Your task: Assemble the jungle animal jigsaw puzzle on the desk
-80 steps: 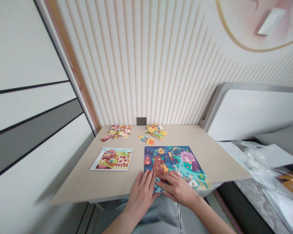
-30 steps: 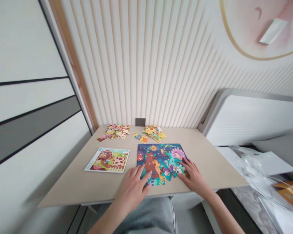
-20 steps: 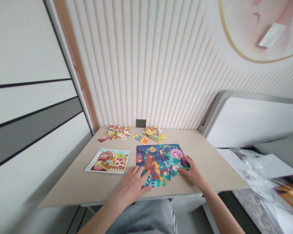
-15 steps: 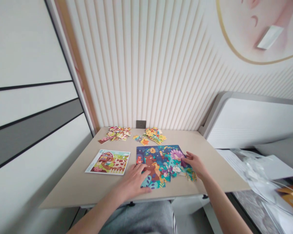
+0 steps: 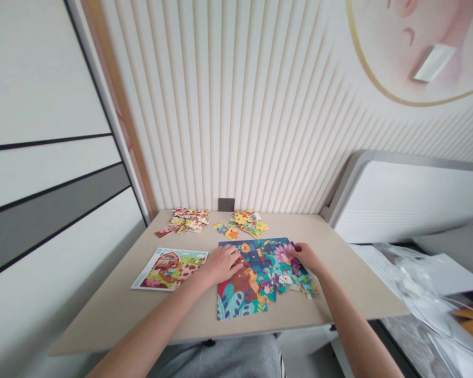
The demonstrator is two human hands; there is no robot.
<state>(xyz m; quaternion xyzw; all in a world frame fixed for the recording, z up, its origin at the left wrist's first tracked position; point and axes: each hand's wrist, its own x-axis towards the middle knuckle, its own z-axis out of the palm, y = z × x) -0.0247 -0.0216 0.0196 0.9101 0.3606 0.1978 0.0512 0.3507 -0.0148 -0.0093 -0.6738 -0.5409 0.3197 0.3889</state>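
Note:
A mostly assembled jigsaw puzzle (image 5: 242, 304) in dark blue, teal and purple, with animals and leaves, lies on the table. Its lower right edge is uneven. My left hand (image 5: 223, 263) rests flat on its upper left part, fingers stretched over the brown bear. At the upper right edge, my right hand (image 5: 306, 257) has its fingers pressed together on a dark puzzle piece beside the pink-purple figure; the fingers partly hide that piece. Left of the puzzle lies a farm picture card (image 5: 157, 270) with a red barn, partly covered by my left forearm.
Two piles of loose pieces lie at the back of the table (image 5: 114, 307): a red-and-green pile (image 5: 189, 219) and a yellow pile (image 5: 247, 220). A black wall socket (image 5: 226, 205) sits behind them. Papers and clear plastic (image 5: 408, 275) lie to the right.
My left hand has slid up and away from the puzzle's lower left, uncovering teal leaves. My right hand's fingers have closed in on the upper right edge. The view has shifted slightly.

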